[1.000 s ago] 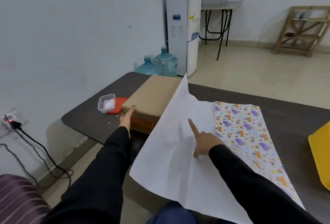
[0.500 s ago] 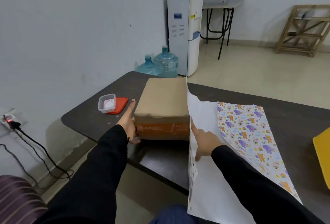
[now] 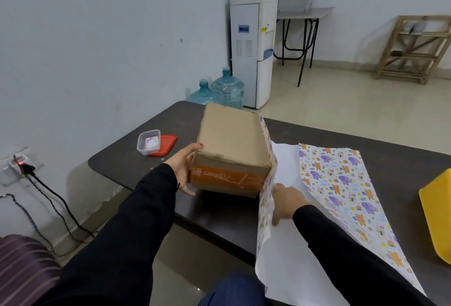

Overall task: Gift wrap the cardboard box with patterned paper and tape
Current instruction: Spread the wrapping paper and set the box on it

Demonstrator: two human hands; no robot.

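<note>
A left hand (image 3: 181, 167) clasps the left end of the cardboard box (image 3: 229, 142), thumb hooked over the top edge and fingers reaching beneath. The right hand (image 3: 286, 202), fingers straight, presses down the patterned paper (image 3: 336, 183) just beside the box, where a strip of the sheet stands up against the box's right side. The box sits toward the left end of the table (image 3: 122, 166), close to its near edge, and appears tipped slightly off the surface. It looks stiff and square-cornered, probably light enough to turn with one hand, and is best taken by its ends. The paper, white side up, looks thin and limp, likely to crease, slide or tear, and its near part hangs over the table's near edge; a flat palm and a pull along its edge should suit it. A clear plastic container (image 3: 148, 141) touching a red lid (image 3: 167, 144) lies near the table's left edge, close to the gripping hand, and a yellow object (image 3: 436, 215) sits at the right edge near the sheet. No roll of tape can be made out.
</note>
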